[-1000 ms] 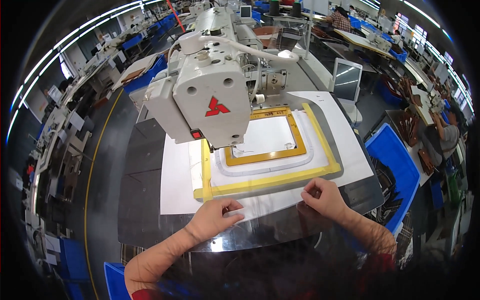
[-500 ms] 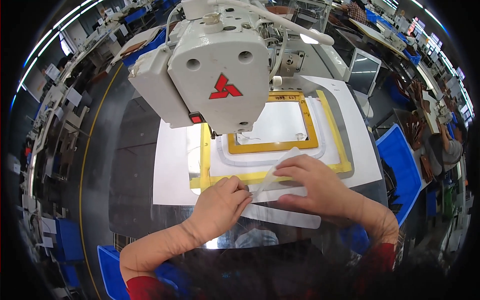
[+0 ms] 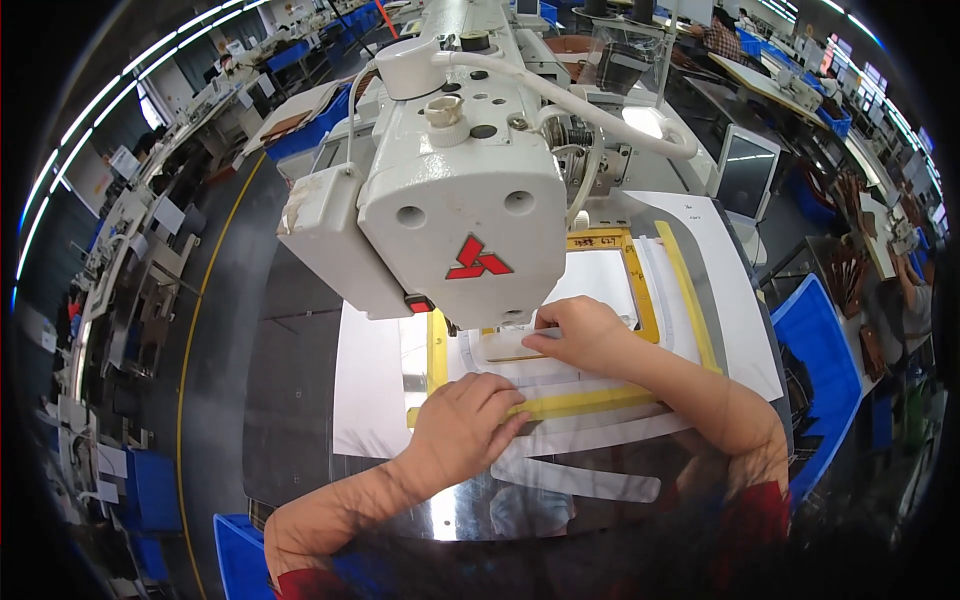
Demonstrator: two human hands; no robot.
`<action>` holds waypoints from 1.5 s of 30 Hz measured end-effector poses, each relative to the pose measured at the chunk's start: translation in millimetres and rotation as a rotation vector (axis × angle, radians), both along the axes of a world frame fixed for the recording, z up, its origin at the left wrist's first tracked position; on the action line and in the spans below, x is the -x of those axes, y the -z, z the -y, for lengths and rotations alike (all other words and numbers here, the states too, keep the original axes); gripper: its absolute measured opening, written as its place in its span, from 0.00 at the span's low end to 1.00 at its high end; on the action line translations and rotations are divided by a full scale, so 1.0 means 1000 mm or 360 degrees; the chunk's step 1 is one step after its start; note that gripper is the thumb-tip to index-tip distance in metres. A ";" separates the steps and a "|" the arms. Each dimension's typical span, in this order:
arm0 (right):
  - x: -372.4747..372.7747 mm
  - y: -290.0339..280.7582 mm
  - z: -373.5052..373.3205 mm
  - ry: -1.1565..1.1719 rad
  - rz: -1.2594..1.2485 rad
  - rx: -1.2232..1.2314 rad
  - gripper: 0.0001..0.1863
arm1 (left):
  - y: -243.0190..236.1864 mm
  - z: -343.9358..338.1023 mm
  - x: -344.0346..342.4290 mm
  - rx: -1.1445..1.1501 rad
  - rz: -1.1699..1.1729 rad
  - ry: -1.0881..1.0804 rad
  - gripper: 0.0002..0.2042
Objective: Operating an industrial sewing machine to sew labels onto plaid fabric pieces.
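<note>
My right hand (image 3: 590,335) pinches one end of a short, translucent white strip (image 3: 502,347). The strip lies over the front bar of the yellow frame (image 3: 640,285), just below the white sewing machine head (image 3: 465,225). My left hand (image 3: 462,422) rests at the front edge of the clear template, by its yellow tape border (image 3: 575,403). Its fingers are loosely bent, apart from the thumb, with nothing seen between them. A second white strip (image 3: 580,481) lies nearer me on the dark, shiny tabletop. The machine head hides the template's far left part.
White paper (image 3: 375,400) lies under the template. Blue bins stand at the right (image 3: 820,350) and lower left (image 3: 240,555) of the table. A grey screen (image 3: 748,172) stands at the back right. Workbenches and people are farther off.
My right hand has moved forward and left, carrying the strip from near my left hand onto the yellow frame. My left hand has let go of it. The whole view has shifted with my head.
</note>
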State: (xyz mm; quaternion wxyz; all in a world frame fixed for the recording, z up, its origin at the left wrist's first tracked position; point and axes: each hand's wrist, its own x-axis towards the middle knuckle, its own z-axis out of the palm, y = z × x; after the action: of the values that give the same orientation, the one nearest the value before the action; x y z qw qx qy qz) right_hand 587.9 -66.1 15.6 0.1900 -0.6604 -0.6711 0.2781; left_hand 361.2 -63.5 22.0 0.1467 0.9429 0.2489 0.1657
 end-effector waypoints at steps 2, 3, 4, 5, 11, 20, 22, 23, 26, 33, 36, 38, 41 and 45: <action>-0.004 0.004 -0.008 -0.0025 0.0022 -0.0080 0.19 | 0.006 -0.003 -0.013 -0.0227 0.0141 0.0164 0.17; -0.006 0.004 -0.011 -0.0017 0.0022 -0.0081 0.19 | 0.009 -0.007 -0.017 -0.0239 -0.0001 0.0112 0.23; -0.008 0.004 -0.013 -0.0007 0.0093 -0.0068 0.20 | 0.014 -0.012 -0.019 -0.0236 -0.0003 0.0120 0.23; -0.010 0.004 -0.015 0.0003 0.0163 -0.0055 0.21 | 0.018 -0.016 -0.021 -0.0262 -0.0033 0.0068 0.24; -0.020 0.005 -0.012 -0.0017 0.0239 -0.0072 0.20 | 0.022 -0.020 -0.028 -0.0261 -0.0140 0.0067 0.27; -0.095 -0.001 0.038 0.0439 -0.0014 0.0033 0.18 | 0.023 -0.021 -0.026 -0.0278 -0.0158 0.0054 0.28; -0.091 -0.001 0.040 0.0483 -0.0039 0.0048 0.18 | 0.024 -0.022 -0.026 -0.0279 -0.0160 0.0059 0.28; -0.090 0.000 0.039 0.0458 0.0039 -0.0018 0.18 | 0.023 -0.022 -0.024 -0.0277 -0.0141 0.0057 0.28; -0.091 0.006 0.041 0.0431 0.0091 -0.0121 0.18 | 0.023 -0.022 -0.024 -0.0278 -0.0116 0.0059 0.27; -0.091 0.004 0.041 0.0452 0.0039 -0.0053 0.17 | 0.026 -0.022 -0.025 -0.0234 -0.0095 0.0064 0.28; -0.092 0.002 0.041 0.0513 -0.0022 -0.0136 0.16 | 0.026 -0.021 -0.025 -0.0196 -0.0065 0.0039 0.29; -0.102 0.014 0.036 0.0642 -0.0249 -0.0295 0.16 | 0.020 -0.019 -0.026 -0.0285 -0.0029 0.0036 0.27; -0.099 0.014 0.037 0.0777 -0.0445 -0.0532 0.14 | 0.018 -0.017 -0.025 -0.0364 0.0072 0.0120 0.23; -0.096 0.019 0.039 0.0228 -0.0151 -0.1128 0.12 | 0.017 -0.014 -0.023 -0.0383 0.0242 0.0392 0.19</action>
State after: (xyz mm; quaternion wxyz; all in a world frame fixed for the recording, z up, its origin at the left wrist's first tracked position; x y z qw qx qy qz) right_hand 683.8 -105.3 -2.9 0.4569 -0.5853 -0.6684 0.0446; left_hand 384.5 -49.6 4.5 0.0704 0.9618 0.0983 0.2457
